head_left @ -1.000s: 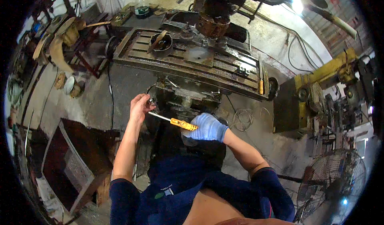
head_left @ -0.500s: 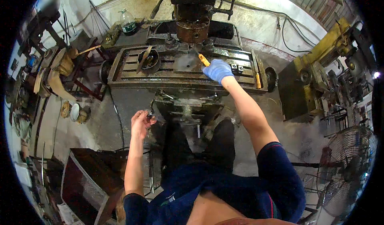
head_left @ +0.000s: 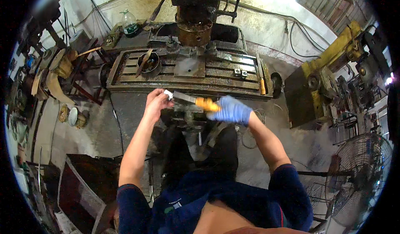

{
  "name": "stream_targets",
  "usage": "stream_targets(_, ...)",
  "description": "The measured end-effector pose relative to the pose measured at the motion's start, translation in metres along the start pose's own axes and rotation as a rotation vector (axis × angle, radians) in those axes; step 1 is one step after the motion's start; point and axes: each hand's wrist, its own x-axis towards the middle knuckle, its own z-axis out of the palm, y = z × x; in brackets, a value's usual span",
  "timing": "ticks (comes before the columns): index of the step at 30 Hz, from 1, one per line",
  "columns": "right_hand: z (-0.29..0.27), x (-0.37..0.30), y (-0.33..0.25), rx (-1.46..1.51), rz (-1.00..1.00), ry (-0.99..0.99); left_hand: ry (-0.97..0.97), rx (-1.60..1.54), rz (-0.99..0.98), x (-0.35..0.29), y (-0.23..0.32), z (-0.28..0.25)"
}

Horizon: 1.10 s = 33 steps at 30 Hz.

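Observation:
My bare left hand (head_left: 156, 105) pinches a small shiny metal block (head_left: 168, 94), held up in front of the machine table. In my right hand (head_left: 233, 110), which wears a blue glove and is slightly blurred, is a flat file (head_left: 184, 97) gripped by its orange-yellow handle. The file's blade points left, its tip right beside the block; whether they touch I cannot tell. Behind both hands stretches the slotted milling machine table (head_left: 125, 79). Two small metal blocks (head_left: 241, 73) sit on its right part, and a long tool with an orange handle (head_left: 263, 86) lies at its right end.
The machine's spindle head (head_left: 194, 33) hangs over a flat plate (head_left: 183, 69) on the table. A round pot (head_left: 154, 70) with a brush-like wooden handle stands at the table's left. A yellow machine (head_left: 300, 82) and a large fan (head_left: 354, 171) are on the right; a metal bin (head_left: 79, 192) is lower left.
My right hand has drawn the file back from the plate under the spindle toward me and left, to the block. My left hand has risen with the block.

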Motion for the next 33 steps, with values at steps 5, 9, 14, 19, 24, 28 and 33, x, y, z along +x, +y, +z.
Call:
stream_targets(5,-0.011,-0.026,0.004,0.142,-0.068,0.209,-0.022,0.341,0.100,0.065,0.017,0.031)
stream_targets(9,-0.020,0.010,0.049,0.444,-0.069,0.431,0.080,1.280,0.498,0.118,0.028,0.040)
stream_targets(14,0.044,0.072,0.110,0.729,-0.060,0.393,0.073,1.537,0.580,0.133,0.029,0.057)
stream_targets(19,0.063,0.062,0.093,0.134,0.378,0.385,0.064,1.558,0.590,0.135,0.026,0.047)
stream_targets(24,0.075,0.027,0.114,0.291,0.148,0.580,0.066,1.492,0.606,0.150,0.025,0.060)
stream_targets(28,0.062,-0.010,0.109,0.260,0.174,0.548,0.072,1.429,0.648,0.171,0.016,0.072)
stream_targets(33,0.043,-0.046,0.114,0.253,0.181,0.624,0.067,1.372,0.686,0.181,0.009,0.083)
